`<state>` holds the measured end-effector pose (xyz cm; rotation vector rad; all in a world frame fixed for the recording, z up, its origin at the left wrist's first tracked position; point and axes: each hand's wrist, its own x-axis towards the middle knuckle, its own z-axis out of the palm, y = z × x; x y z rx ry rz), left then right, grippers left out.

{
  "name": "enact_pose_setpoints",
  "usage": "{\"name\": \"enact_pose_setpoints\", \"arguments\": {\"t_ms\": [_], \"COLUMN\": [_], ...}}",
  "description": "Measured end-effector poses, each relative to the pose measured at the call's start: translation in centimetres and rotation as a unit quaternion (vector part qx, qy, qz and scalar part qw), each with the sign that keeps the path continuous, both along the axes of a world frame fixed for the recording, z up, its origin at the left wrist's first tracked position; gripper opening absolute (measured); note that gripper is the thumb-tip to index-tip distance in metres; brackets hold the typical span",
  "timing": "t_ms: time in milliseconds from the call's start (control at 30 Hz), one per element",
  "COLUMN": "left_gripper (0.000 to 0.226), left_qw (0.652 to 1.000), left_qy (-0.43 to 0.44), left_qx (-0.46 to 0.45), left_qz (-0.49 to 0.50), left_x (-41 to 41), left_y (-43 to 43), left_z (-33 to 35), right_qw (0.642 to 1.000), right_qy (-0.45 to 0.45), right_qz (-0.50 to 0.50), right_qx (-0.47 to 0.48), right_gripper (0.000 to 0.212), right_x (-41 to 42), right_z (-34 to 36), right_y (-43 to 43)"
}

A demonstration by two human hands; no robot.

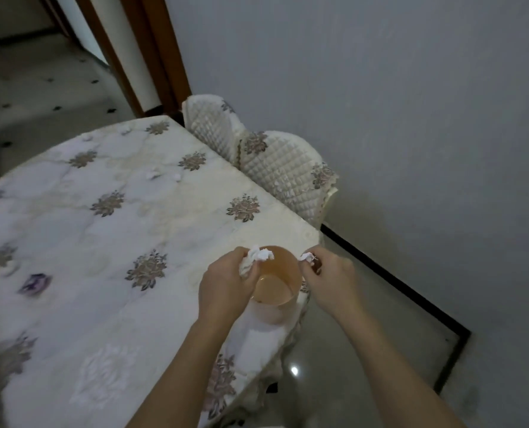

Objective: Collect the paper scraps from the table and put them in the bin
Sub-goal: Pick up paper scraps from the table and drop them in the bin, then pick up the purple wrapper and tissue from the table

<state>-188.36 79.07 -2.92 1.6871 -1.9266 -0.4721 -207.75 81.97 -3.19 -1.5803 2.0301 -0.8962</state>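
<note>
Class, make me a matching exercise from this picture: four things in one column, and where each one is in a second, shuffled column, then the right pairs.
Things
1. large paper wad
2. small paper scrap
3. bin
4. loose scraps

Places
A. lying far out on the tablecloth
B. held by the right hand
C. between the two hands, at the table's edge
D. held by the left hand over the bin's rim

Pairs: 1-D, 2-B, 3-C, 4-A

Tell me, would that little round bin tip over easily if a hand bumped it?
Probably yes. The bin looks thin-walled and nearly empty, so likely light. It stands taller than wide near the table edge, so a knock from the left hand might topple it.
</note>
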Motion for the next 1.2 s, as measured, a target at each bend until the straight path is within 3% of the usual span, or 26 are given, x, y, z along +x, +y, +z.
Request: {"name": "enact_pose_setpoints", "arguments": {"t_ms": [267,400,533,833,1200], "left_gripper": [0.028,0.058,0.075,0.063,0.059], "left_qw": [0.992,0.984,0.978,0.976,0.970], "left_qy": [-0.123,-0.163,-0.179,-0.203,-0.200], "left_qx": [0.024,0.054,0.057,-0.065,-0.067], "left_qz": [0.005,-0.054,-0.090,-0.036,0.125], "left_x": [0.8,0.9,1.9,4.6,14.4], "left_y": [-1.8,-2.6,-2.5,-1.9,2.8], "left_z": [-0.1,-1.1,-1.9,-1.0,1.1], "right_qw": [0.996,0.986,0.960,0.964,0.936], "right_qy": [0.072,0.139,0.214,0.234,0.212], "right_qz": [0.042,0.073,0.129,0.123,0.251], "right_qx": [0.008,0.057,0.126,-0.017,-0.123], "right_gripper": [0.023,0.022,0.046,0.055,0.049], "right_x": [2.9,3.6,3.4,4.4,14.3], "right_z": [1.0,1.1,-0.1,0.6,2.1], "right_y": [-3.4,-3.9,-3.9,-3.9,-4.5]}}
